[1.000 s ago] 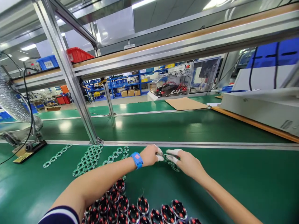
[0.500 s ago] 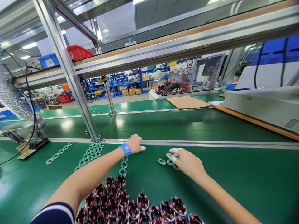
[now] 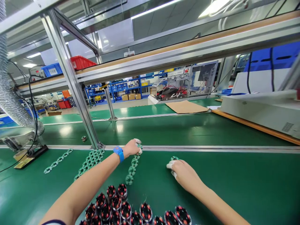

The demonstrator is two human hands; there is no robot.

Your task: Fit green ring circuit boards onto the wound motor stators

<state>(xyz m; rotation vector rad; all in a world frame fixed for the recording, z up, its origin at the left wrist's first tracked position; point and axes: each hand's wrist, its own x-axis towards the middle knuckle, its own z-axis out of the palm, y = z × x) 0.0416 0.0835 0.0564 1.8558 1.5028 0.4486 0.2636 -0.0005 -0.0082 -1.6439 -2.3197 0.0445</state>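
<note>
My left hand, with white finger cots and a blue wrist strap, pinches a green ring-shaped circuit board by the metal strip. This board is at the far end of a slanting row of similar ring boards on the green surface. To the right, my right hand is low over the surface, its white-capped fingers curled. A green ring board shows partly behind those fingers; whatever is under them is hidden. In front of me stand many round coil parts in black, red and silver.
Left of my arm lie a block of ring boards and a single row of them. A metal post rises behind the block. A grey machine stands at right, brown cardboard behind. A shelf beam crosses above.
My left hand has closed on a ring board, and the row now reaches up to it. My right hand's fingers have curled in, and fewer loose ring boards show beside it. The view has tilted slightly up.
</note>
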